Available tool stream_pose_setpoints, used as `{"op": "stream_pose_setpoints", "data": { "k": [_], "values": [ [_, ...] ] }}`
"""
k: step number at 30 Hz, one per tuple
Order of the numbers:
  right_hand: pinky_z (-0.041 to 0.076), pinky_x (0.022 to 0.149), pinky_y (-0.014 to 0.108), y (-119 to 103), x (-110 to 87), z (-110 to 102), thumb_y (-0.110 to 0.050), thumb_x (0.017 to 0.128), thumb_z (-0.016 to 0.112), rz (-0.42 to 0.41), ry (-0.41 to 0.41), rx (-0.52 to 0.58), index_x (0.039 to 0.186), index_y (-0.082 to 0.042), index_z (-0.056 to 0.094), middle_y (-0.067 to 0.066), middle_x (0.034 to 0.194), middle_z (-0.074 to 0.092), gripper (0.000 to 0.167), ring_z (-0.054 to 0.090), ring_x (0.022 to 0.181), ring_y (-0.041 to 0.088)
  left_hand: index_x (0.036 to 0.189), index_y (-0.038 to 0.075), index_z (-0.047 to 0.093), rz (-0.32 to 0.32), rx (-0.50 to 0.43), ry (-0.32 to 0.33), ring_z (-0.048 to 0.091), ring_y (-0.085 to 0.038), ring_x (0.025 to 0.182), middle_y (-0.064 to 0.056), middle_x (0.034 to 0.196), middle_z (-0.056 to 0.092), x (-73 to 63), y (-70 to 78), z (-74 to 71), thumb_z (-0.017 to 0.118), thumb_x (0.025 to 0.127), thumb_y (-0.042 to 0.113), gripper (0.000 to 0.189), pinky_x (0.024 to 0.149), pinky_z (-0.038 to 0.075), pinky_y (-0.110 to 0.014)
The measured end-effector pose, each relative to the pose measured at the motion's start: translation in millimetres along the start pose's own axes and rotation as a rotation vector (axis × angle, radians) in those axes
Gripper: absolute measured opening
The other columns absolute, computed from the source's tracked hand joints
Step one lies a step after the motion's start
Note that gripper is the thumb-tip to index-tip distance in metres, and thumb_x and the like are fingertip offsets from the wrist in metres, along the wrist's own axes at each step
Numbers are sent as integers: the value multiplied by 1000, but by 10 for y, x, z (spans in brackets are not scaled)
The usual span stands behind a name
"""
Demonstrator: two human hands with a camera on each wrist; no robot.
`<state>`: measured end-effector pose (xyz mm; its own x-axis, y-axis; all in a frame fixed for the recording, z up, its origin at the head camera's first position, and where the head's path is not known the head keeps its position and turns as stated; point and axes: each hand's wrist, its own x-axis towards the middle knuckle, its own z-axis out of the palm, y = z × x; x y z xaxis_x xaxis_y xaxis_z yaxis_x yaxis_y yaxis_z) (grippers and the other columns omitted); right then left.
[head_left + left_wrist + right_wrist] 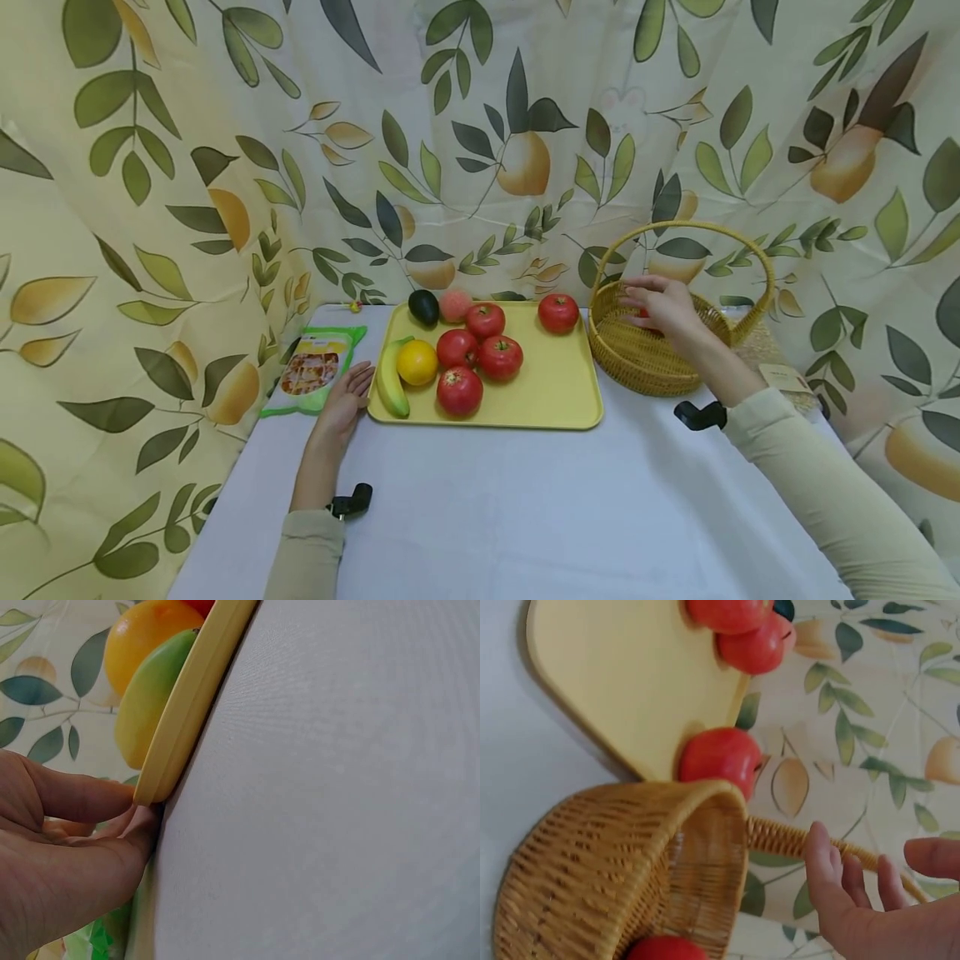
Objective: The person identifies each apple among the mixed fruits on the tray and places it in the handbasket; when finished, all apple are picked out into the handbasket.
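At the left end of the yellow tray (540, 392), my left hand (347, 400) pinches the rim, thumb on the edge and fingers under it in the left wrist view. A banana (391, 379) and an orange (417, 362) lie just inside that end. Several red apples (459, 392) cluster beside them, and a single apple (558, 313) sits at the back right. My right hand (663, 304) is over the wicker basket (637, 371), fingers spread and loosely bent around nothing. Inside the basket is a red apple (667, 949), partly hidden by the hand in the head view.
A peach (455, 305) and a dark green avocado (423, 307) lie along the tray's back edge. Left of the tray is a green food packet (311, 371). The basket's tall handle (682, 223) arches over its opening. A patterned curtain (480, 150) stands behind the table.
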<state>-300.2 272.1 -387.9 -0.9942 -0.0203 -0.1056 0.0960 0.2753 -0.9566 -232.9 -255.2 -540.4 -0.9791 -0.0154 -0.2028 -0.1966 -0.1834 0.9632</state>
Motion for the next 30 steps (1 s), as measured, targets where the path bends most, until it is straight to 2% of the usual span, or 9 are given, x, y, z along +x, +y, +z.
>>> {"op": "stream_pose_setpoints", "data": {
  "k": [4, 6, 16, 23, 30],
  "values": [
    [57, 101, 40, -34, -30, 97, -25, 112, 47, -4, -32, -7, 154, 2, 42, 24, 156, 41, 51, 55, 132, 28, 163, -3, 21, 9, 3, 0, 23, -33, 157, -24, 168, 24, 21, -24, -2, 29, 87, -30, 82, 130, 19, -40],
    [58, 100, 39, -48, -40, 160, -25, 112, 47, 2, -52, 5, 155, 2, 41, 25, 158, 39, 52, 54, 134, 30, 163, -4, 21, 10, 6, 8, 23, -33, 157, -25, 168, 25, 28, -30, -5, 29, 87, -30, 81, 130, 19, -41],
    [58, 98, 40, -78, -27, 450, -22, 111, 50, 19, -118, 36, 156, 1, 41, 24, 157, 43, 51, 50, 139, 41, 162, -6, 21, -1, 5, 13, 22, -34, 157, -25, 168, 25, 35, -28, 3, 30, 88, -29, 77, 130, 19, -41],
    [56, 100, 46, -16, 46, 637, -17, 110, 50, 38, -163, 73, 156, 3, 41, 26, 158, 40, 50, 55, 133, 36, 162, -7, 20, 0, 3, 12, 23, -34, 157, -25, 168, 25, 39, -50, -5, 29, 89, -29, 77, 130, 19, -41],
    [56, 100, 49, 54, 139, 794, -9, 109, 48, 73, -189, 119, 154, 6, 40, 27, 158, 40, 49, 48, 139, 46, 162, -5, 23, -12, -4, 15, 23, -32, 157, -23, 168, 26, 54, -46, -9, 30, 89, -29, 77, 130, 20, -39]
  ]
}}
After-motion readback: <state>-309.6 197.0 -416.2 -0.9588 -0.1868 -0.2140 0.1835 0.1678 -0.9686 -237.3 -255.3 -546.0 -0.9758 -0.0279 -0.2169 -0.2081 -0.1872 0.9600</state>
